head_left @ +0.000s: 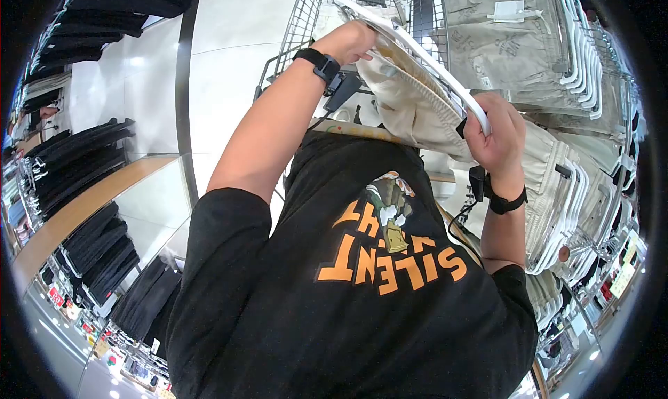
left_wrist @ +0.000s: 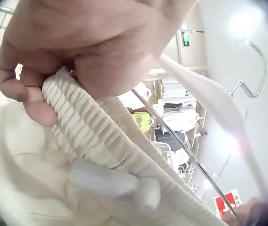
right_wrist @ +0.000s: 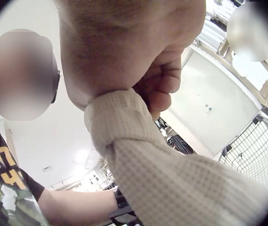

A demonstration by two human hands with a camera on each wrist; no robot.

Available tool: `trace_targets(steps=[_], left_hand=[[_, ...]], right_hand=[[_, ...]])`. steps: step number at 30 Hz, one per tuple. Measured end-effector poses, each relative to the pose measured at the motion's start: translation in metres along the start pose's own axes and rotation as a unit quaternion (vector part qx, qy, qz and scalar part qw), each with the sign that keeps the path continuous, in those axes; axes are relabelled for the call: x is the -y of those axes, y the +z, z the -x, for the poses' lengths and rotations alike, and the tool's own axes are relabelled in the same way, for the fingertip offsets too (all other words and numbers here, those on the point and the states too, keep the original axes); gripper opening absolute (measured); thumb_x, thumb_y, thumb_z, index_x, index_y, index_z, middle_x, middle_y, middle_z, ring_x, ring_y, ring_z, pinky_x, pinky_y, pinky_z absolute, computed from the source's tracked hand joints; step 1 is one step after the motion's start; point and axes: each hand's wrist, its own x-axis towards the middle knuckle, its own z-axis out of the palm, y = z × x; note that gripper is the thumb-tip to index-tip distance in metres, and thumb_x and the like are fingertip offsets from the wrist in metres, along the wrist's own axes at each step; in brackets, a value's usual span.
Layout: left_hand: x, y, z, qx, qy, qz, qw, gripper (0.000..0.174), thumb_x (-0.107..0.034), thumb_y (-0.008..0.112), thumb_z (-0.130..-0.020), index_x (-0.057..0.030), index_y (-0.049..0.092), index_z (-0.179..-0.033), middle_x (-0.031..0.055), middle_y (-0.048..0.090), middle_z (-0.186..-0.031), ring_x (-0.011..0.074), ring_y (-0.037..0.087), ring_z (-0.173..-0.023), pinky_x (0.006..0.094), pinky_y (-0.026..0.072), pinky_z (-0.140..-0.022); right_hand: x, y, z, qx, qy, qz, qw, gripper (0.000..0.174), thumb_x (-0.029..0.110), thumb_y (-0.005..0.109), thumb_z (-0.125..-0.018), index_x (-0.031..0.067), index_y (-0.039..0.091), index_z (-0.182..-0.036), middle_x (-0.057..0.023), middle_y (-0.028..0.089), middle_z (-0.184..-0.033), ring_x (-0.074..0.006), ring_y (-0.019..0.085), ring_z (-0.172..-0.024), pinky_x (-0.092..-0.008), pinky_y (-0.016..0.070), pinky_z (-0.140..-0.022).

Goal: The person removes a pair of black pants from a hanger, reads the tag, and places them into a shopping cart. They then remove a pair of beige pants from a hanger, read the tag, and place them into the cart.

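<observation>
A white hanger (head_left: 424,54) runs slantwise between both hands in the head view. Below it hang cream trousers (head_left: 400,103) with a gathered elastic waistband. My left hand (head_left: 350,43) pinches one end of that waistband (left_wrist: 89,127) near the hanger's far end. At the near end, my right hand (head_left: 497,131) grips the hanger's tip together with the waistband's other side. The right wrist view shows the folded, fine-checked cloth (right_wrist: 134,136) coming out from under that hand. A thin metal rod (left_wrist: 185,153) and a pale plastic piece (left_wrist: 117,186) lie along the waistband in the left wrist view.
A wire shopping cart (head_left: 296,34) stands just in front, partly behind the trousers. Racks of beige trousers (head_left: 515,58) on white hangers line the right side. Dark clothes (head_left: 83,155) hang on racks to the left, beside a wooden-edged shelf (head_left: 83,218).
</observation>
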Motion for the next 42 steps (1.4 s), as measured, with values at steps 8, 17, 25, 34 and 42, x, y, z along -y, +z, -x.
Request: trace_targets(steps=[8,17,25,34,42], left_hand=[[0.012,0.014,-0.026,-0.01,-0.065,0.103,0.993,0.025,-0.021,0.047,-0.105,-0.0091,0.064,-0.118,0.0047,0.067,-0.109,0.0205,0.066,-0.09,0.034,0.049,-0.072],[0.014,0.003,-0.006,0.027,0.018,0.108,0.994,0.027,-0.031,0.063,-0.1,-0.0186,0.062,-0.123,-0.0047,0.068,-0.111,0.0124,0.06,-0.094,0.0325,0.0422,-0.076],[0.027,-0.021,0.0,-0.228,0.184,-0.073,0.953,0.023,-0.03,0.076,-0.09,-0.009,0.076,-0.099,-0.0012,0.071,-0.091,0.0143,0.062,-0.088,0.031,0.0462,-0.074],[0.021,-0.022,0.028,-0.373,0.268,-0.225,0.859,0.025,-0.028,0.072,-0.095,-0.0048,0.079,-0.1,0.0158,0.071,-0.109,0.0291,0.059,-0.107,0.0423,0.0411,-0.1],[0.014,-0.048,0.042,-0.047,0.143,0.385,0.911,0.03,-0.021,0.058,-0.105,-0.0044,0.063,-0.13,0.0057,0.068,-0.121,0.0175,0.065,-0.104,0.0369,0.0572,-0.093]], right_hand=[[-0.001,0.003,0.002,0.009,0.007,-0.001,1.0,0.015,0.002,0.07,-0.078,0.0007,0.067,-0.092,-0.0156,0.068,-0.084,-0.0347,0.066,-0.072,-0.04,0.0535,-0.065],[0.003,-0.002,0.0,0.007,0.044,0.014,0.999,0.013,0.003,0.069,-0.08,0.0015,0.068,-0.092,-0.0163,0.066,-0.08,-0.0347,0.064,-0.068,-0.041,0.0519,-0.062],[-0.001,0.012,-0.008,-0.029,0.048,0.018,0.998,0.011,0.003,0.069,-0.08,0.002,0.068,-0.092,-0.0146,0.065,-0.078,-0.0342,0.063,-0.066,-0.0414,0.0511,-0.061],[0.014,0.019,-0.026,-0.053,-0.034,0.019,0.998,0.016,0.005,0.073,-0.078,0.004,0.066,-0.092,-0.011,0.067,-0.083,-0.0309,0.066,-0.073,-0.0412,0.0526,-0.064],[0.062,0.055,-0.036,-0.017,-0.089,-0.021,0.996,0.022,0.013,0.077,-0.076,0.0065,0.062,-0.091,-0.0077,0.063,-0.08,-0.0266,0.062,-0.069,-0.0381,0.0502,-0.062]])
